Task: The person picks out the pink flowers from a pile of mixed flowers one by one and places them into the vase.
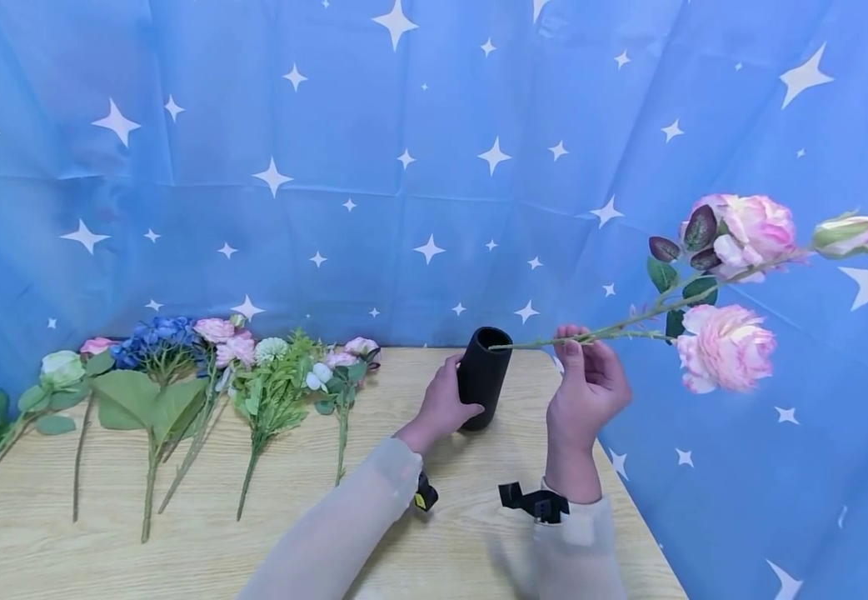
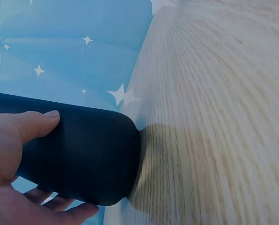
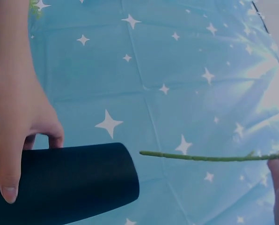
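My left hand (image 1: 445,402) grips a black vase (image 1: 483,392) around its side; the vase leans slightly on the table. In the left wrist view the thumb lies along the vase (image 2: 83,154), the other fingers beneath it. My right hand (image 1: 586,383) pinches the green stem of an artificial pink-and-white peony spray (image 1: 730,346), which has two full blooms and a bud. The spray slants up to the right, and its stem end overlaps the vase mouth in the head view. In the right wrist view the stem (image 3: 200,158) points at the vase mouth, its tip just outside the rim.
Along the table's (image 1: 202,567) left side lies a row of artificial flowers: a pale rose (image 1: 62,368), a blue hydrangea (image 1: 160,343), pink blooms (image 1: 235,346), a green leafy bunch (image 1: 276,400) and a small pink spray (image 1: 344,383). A blue star-patterned curtain (image 1: 359,167) hangs behind.
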Tool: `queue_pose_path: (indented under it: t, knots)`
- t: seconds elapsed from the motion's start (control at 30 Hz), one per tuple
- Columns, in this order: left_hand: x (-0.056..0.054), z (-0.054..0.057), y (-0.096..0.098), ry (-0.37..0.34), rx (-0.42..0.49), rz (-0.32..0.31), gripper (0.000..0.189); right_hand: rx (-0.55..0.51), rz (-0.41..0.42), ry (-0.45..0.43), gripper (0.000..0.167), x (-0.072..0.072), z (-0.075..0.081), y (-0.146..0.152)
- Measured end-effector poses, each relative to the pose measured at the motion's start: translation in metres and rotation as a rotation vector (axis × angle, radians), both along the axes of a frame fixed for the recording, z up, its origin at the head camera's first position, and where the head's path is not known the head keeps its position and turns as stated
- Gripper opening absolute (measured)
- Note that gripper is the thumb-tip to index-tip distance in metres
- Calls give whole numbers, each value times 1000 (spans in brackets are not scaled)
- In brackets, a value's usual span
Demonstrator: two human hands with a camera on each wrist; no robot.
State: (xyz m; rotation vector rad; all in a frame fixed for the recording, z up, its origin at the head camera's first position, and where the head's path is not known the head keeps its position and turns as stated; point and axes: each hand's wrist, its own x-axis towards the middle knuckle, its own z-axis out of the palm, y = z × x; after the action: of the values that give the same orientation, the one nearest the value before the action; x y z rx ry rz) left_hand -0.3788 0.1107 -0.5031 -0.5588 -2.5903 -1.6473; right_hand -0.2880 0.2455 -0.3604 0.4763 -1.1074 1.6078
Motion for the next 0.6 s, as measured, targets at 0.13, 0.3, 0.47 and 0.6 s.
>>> queue_pose_path:
  t: [0.13, 0.3, 0.47, 0.6]
  knots:
    - [6, 2, -6, -17, 8, -23, 97, 9, -18, -13, 14, -1, -1, 0]
    - [14, 4, -12, -17, 26, -56, 96, 46, -43, -50, 16, -7, -4, 2]
    - [20, 3, -18, -27, 29, -77, 98, 74, -57, -115, 17, -12, -10, 4]
    - [20, 2, -21, -23, 25, -94, 99, 98, -55, -166, 19, -17, -15, 4]
